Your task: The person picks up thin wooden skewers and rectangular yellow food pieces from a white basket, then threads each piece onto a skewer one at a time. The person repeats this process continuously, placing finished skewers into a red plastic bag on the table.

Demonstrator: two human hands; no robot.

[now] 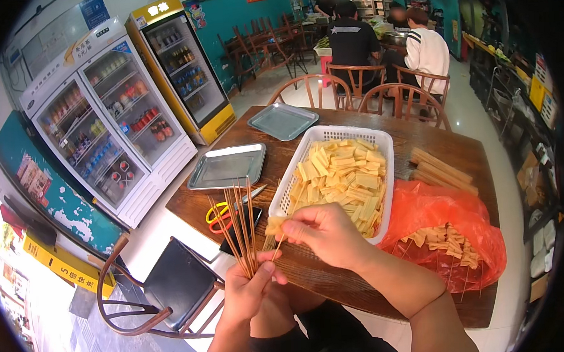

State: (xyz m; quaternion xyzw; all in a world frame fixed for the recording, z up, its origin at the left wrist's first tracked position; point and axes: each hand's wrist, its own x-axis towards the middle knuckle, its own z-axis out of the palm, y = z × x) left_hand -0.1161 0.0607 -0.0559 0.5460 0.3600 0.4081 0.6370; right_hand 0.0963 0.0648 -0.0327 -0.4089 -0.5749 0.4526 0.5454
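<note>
My left hand (252,285) is closed around several thin wooden skewers (240,226) that fan upward, and one more skewer slants from its thumb and finger. My right hand (318,234) pinches a pale yellow folded piece (276,225), probably tofu skin, at the upper part of that slanted skewer. Behind the right hand, a white perforated plastic basket (391,170) holds many such yellow pieces (344,168). To its right, a red plastic bag (427,202) lies open over skewered folded pieces (450,243). A bundle of bare skewers (442,170) rests beyond the bag.
Two metal trays (226,167) (283,121) lie on the wooden table (467,152). Scissors with yellow and red handles (219,217) and a dark phone-like object (255,220) are by my left hand. A chair (177,282) stands at left; people sit beyond.
</note>
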